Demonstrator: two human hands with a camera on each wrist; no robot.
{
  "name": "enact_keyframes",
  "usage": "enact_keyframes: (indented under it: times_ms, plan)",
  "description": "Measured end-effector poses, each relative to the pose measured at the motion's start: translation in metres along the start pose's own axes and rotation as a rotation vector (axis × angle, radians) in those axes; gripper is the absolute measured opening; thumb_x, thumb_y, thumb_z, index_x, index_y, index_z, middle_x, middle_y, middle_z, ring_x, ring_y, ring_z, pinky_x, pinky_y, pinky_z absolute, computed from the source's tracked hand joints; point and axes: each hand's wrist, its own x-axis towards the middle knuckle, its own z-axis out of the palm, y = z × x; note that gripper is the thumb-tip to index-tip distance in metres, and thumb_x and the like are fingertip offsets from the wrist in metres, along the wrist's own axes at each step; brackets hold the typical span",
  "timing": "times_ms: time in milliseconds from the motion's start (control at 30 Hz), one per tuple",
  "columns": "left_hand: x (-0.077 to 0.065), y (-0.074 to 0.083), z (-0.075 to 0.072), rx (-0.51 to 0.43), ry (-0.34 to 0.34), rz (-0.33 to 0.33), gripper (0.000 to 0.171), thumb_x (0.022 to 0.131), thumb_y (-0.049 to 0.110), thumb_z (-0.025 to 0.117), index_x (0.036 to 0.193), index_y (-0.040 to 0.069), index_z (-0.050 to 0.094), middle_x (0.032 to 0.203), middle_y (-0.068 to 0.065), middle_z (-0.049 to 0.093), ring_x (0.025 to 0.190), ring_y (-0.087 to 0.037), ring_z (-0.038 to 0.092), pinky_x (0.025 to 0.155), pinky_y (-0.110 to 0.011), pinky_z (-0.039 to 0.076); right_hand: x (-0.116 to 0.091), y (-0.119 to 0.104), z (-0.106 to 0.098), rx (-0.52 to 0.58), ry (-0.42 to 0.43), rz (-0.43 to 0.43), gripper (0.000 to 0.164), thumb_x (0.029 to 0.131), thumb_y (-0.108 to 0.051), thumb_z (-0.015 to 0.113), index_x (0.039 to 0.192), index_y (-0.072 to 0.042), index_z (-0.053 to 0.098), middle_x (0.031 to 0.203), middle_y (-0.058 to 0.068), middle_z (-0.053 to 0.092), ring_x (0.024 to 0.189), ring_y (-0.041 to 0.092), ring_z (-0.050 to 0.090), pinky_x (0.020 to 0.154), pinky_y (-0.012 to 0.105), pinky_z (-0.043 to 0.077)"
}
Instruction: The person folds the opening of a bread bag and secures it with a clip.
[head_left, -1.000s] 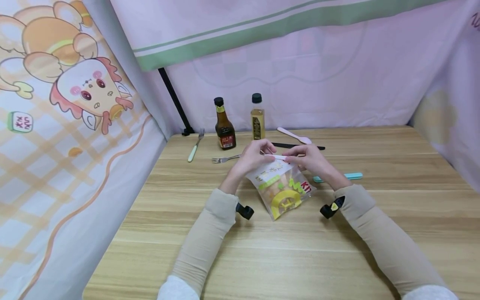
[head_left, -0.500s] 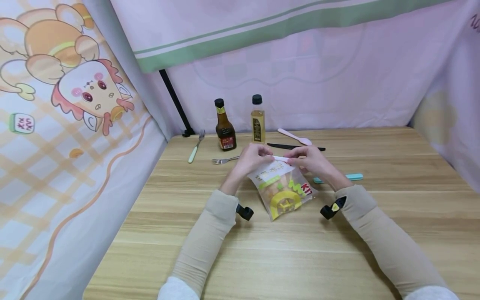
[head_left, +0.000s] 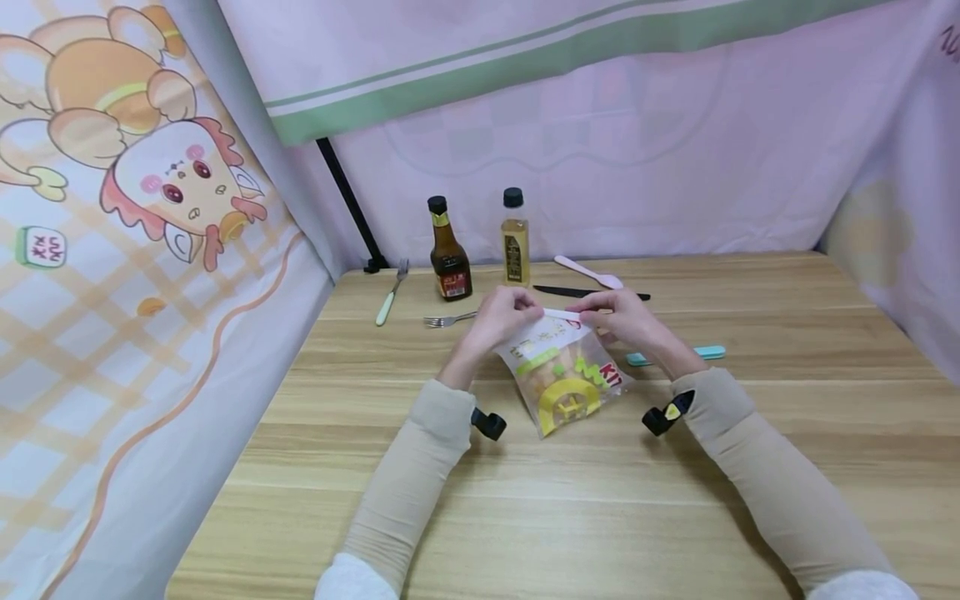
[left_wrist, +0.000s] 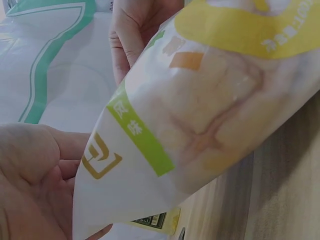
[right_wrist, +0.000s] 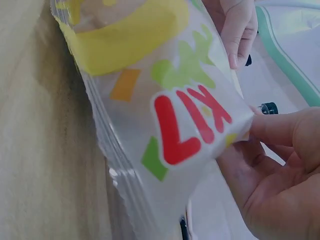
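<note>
In the head view a printed clear plastic food bag [head_left: 566, 375], with pale tan pieces inside, hangs tilted over the middle of the table. My left hand [head_left: 501, 320] pinches its folded white top edge at the left, thumb toward me. At the right end of that edge my right hand [head_left: 624, 320] pinches it the same way. Red and green print on the bag [right_wrist: 185, 125] fills much of the right wrist view, where the right hand [right_wrist: 285, 165] holds a corner. In the left wrist view the left hand [left_wrist: 35, 175] lies along the bag's white end [left_wrist: 115, 195].
Behind the hands stand a brown sauce bottle [head_left: 452, 258] and a yellowish oil bottle [head_left: 516, 242]. Around them lie a pale-handled fork [head_left: 392, 293], another fork [head_left: 446, 320], a pink spoon [head_left: 588, 272] and a black knife [head_left: 570, 292]. A turquoise case [head_left: 708, 352] is beside the right wrist.
Both hands stay almost in place at the bag's top edge, with small finger shifts. The left hand has dropped slightly, uncovering the knife's left end, and red print now shows by the right thumb.
</note>
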Motion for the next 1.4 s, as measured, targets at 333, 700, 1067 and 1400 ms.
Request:
enact_keyframes:
  times_ms: [333, 700, 1067, 1400]
  plan:
    - [0.001, -0.003, 0.001, 0.04, 0.051, 0.027, 0.014, 0.098, 0.022, 0.074, 0.107, 0.012, 0.077, 0.104, -0.006, 0.075, 0.098, -0.021, 0.065, 0.093, -0.038, 0.051, -0.004, -0.009, -0.001, -0.017, -0.032, 0.011, 0.03, 0.103, -0.01, 0.066, 0.132, -0.006, 0.071, 0.119, 0.016, 0.062, 0.1, 0.022, 0.065, 0.087, 0.043, 0.065]
    - [0.001, -0.002, 0.002, 0.09, 0.07, 0.062, 0.013, 0.097, 0.02, 0.075, 0.107, 0.012, 0.079, 0.104, -0.005, 0.079, 0.098, -0.021, 0.069, 0.094, -0.037, 0.053, -0.008, -0.011, -0.004, -0.064, -0.108, -0.006, 0.03, 0.101, -0.004, 0.065, 0.131, -0.004, 0.07, 0.1, 0.011, 0.062, 0.091, 0.021, 0.063, 0.084, 0.051, 0.065]
    - [0.0, 0.0, 0.005, 0.071, 0.014, 0.069, 0.011, 0.099, 0.02, 0.073, 0.107, 0.015, 0.078, 0.104, -0.003, 0.077, 0.097, -0.018, 0.068, 0.092, -0.036, 0.053, -0.012, -0.013, -0.013, -0.093, -0.261, 0.021, 0.031, 0.1, -0.003, 0.063, 0.131, -0.004, 0.064, 0.098, 0.008, 0.063, 0.089, 0.02, 0.065, 0.082, 0.042, 0.064]
    - [0.001, -0.001, 0.007, 0.051, -0.022, 0.084, 0.01, 0.098, 0.019, 0.074, 0.105, 0.013, 0.078, 0.102, -0.004, 0.077, 0.094, -0.018, 0.068, 0.091, -0.034, 0.052, -0.018, -0.014, -0.015, -0.118, -0.337, -0.01, 0.033, 0.098, 0.004, 0.058, 0.131, -0.002, 0.059, 0.095, 0.011, 0.061, 0.081, 0.021, 0.067, 0.074, 0.038, 0.064]
